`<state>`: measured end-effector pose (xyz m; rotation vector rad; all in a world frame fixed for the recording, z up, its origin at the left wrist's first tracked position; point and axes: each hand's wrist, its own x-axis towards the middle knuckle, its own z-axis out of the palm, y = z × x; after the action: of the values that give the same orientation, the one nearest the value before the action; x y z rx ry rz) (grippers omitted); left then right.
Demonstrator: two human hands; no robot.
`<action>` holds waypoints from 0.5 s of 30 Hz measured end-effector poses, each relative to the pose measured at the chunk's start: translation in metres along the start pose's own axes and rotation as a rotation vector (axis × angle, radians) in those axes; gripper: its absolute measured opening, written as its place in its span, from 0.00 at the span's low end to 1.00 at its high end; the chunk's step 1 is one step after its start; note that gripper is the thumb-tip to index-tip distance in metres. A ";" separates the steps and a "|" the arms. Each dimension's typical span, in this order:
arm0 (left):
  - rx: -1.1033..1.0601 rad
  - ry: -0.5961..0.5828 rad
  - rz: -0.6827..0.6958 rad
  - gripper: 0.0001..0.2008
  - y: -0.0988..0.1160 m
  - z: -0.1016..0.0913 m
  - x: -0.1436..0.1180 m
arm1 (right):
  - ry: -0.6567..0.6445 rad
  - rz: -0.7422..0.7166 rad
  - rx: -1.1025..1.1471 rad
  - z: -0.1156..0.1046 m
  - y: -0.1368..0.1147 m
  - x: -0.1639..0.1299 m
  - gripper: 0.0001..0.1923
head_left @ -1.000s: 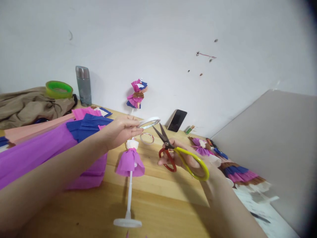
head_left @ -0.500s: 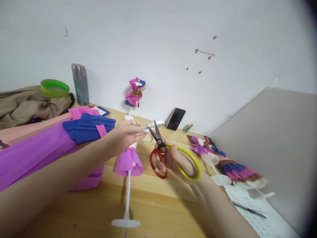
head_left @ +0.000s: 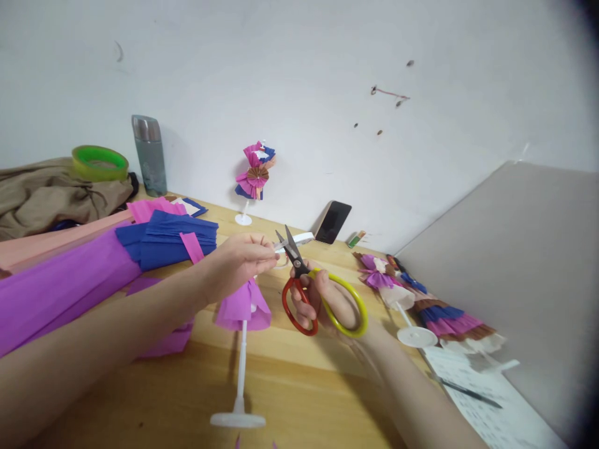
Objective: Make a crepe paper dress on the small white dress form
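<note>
My left hand is closed, pinching one end of a thin whitish strip that looks like tape. Through the red and yellow handles of the scissors go the fingers of my right hand. The blades are slightly apart, with the strip at or between them. Just below my left hand stands a small figure in a purple crepe paper skirt, on a white stand. My left hand hides its upper part.
Purple crepe paper and a blue folded bundle lie on the left. At the back are a bottle, a decorated paper figure and a phone. More paper-dressed figures, paper and a pen lie right.
The scissors have shifted slightly left, bringing their blades up to the strip, and the blades have drawn closer together. My left hand keeps its pinch, fingers more curled.
</note>
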<state>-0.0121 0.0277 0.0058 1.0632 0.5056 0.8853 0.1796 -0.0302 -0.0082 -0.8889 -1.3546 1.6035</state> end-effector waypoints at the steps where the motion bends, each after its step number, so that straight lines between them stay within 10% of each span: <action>1: -0.018 0.009 -0.013 0.11 0.000 0.000 0.000 | -0.011 -0.018 -0.005 0.000 0.002 0.000 0.28; 15: -0.106 0.035 0.034 0.11 0.011 0.009 -0.002 | 0.030 -0.082 -0.471 -0.010 -0.002 -0.004 0.22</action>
<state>-0.0112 0.0234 0.0195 0.9635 0.4656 0.9513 0.1907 -0.0295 -0.0080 -1.1082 -1.7601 1.2196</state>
